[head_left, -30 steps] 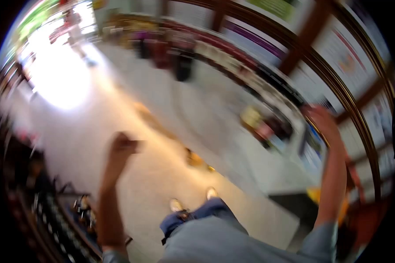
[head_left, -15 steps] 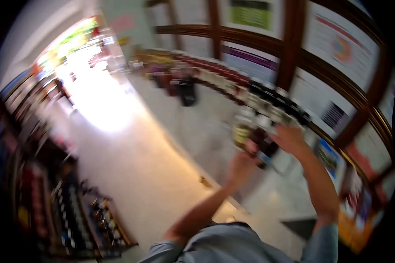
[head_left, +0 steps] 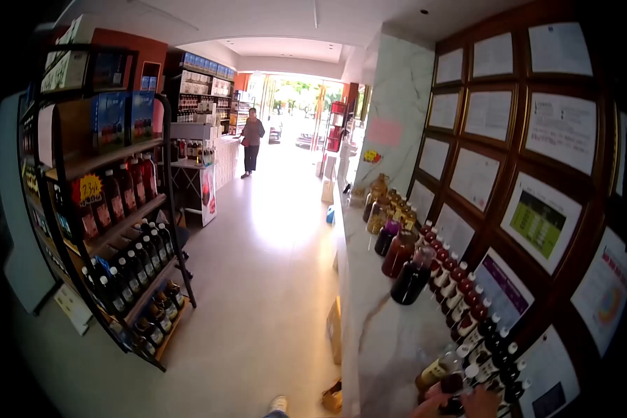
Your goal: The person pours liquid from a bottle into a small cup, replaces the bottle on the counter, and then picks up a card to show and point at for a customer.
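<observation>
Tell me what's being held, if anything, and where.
Cannot be told: left hand and right hand are among bottles, partly cut off.

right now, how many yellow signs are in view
2: one sign on the left rack, the other sign on the marble wall below the pink sheet. Others may be hidden.

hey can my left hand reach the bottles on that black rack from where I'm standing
Probably not: your left hand is over at the counter, and the aisle floor lies between it and the bottles on the black rack.
</observation>
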Demonstrator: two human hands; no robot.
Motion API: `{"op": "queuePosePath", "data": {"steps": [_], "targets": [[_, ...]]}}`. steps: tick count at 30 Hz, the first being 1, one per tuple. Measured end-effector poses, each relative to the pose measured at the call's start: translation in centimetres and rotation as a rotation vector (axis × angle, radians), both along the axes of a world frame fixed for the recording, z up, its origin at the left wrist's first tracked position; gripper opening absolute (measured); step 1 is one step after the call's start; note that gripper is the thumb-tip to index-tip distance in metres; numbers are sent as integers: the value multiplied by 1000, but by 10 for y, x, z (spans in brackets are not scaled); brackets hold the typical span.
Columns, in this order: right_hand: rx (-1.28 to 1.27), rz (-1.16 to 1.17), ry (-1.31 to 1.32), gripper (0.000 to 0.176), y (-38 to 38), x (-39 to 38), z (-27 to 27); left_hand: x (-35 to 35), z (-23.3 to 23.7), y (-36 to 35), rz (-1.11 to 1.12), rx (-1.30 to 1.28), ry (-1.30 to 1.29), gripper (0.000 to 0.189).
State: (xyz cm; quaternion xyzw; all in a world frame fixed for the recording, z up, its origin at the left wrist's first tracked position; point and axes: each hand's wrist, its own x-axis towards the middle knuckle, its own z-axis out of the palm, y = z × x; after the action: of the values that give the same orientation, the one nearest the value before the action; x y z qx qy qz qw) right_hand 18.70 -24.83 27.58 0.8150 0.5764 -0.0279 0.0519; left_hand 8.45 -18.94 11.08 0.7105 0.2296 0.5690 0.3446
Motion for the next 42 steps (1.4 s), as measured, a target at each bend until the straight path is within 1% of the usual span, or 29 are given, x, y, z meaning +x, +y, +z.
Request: {"op": "queuePosePath", "data": {"steps": [1,3,7,9,10,11,12,15,17,18,21,22,23,24,25,26,27,28,29,30,31,32,33,35,36,38,39,40,42], "targets": [[110,84,-15,40,0,15,-17,10,-17,-5,-13,-56,-11,41],[106,129,-12,43,-3,16,-13,13,-12,-4,-59,-148,1,44],[94,132,21,45,-1,17,-2,-5,26,-12,-164,-243,56,46],[101,143,-1,44,-5,18,-4,1,17,-11,-185,-281,102,47],[99,157,-12,44,-5,15,1,10,5,-15,-188,-313,32,49],[83,167,-16,43,-9,17,-1,21,-14,-13,-121,-224,60,51],[148,228,-85,40,-11,28,-15,20,-10,-24,-135,-235,75,51],[222,240,-12,33,-6,44,-36,9,8,-18,-147,-283,121,52],[184,266,-15,29,-6,43,-31,-2,27,-23,-171,-326,116,51],[203,299,16,28,-6,47,-33,3,21,-20,-196,-401,225,52],[158,375,145,29,-7,40,-17,-6,31,-19,-295,-375,96,55],[167,427,165,29,-5,47,-18,20,-17,-8,-298,-305,42,53],[174,477,183,29,-4,52,-16,21,-20,0,-257,-269,34,54],[-3,469,172,35,0,55,-7,26,-25,-2,-225,-247,22,55],[125,544,200,35,3,64,-16,31,-29,-12,-201,-241,9,56],[102,537,189,36,7,68,-19,35,-31,-10,-199,-281,59,57],[73,525,188,37,12,71,-15,48,-48,-5,-131,-171,4,54],[-40,408,87,41,14,56,5,37,-25,-6,-153,-163,-51,47],[-79,316,125,42,7,47,11,29,-21,-15,-233,-276,178,37],[-115,221,159,43,1,39,17,33,-20,-22,-367,-213,125,30],[-148,126,187,44,-5,33,22,27,-5,-17,-379,-208,155,28],[-138,211,197,45,-9,34,24,3,43,-22,-420,-307,334,33],[-15,356,152,38,-15,42,10,3,31,-27,-274,-199,95,41],[1,497,206,28,-23,34,17,-3,14,-24,-286,-159,34,52],[-1,553,204,30,-27,31,15,-6,9,-26,-290,-146,18,57],[-5,558,209,25,-49,19,16,-20,4,-38,-288,-155,50,64],[-33,531,251,23,-26,37,19,-2,4,-19,-349,-179,141,70],[-23,532,225,33,-20,49,8,9,-3,-16,-340,-142,203,76],[52,591,226,33,-22,46,-2,-4,-1,-14,-250,-146,258,89]]}}
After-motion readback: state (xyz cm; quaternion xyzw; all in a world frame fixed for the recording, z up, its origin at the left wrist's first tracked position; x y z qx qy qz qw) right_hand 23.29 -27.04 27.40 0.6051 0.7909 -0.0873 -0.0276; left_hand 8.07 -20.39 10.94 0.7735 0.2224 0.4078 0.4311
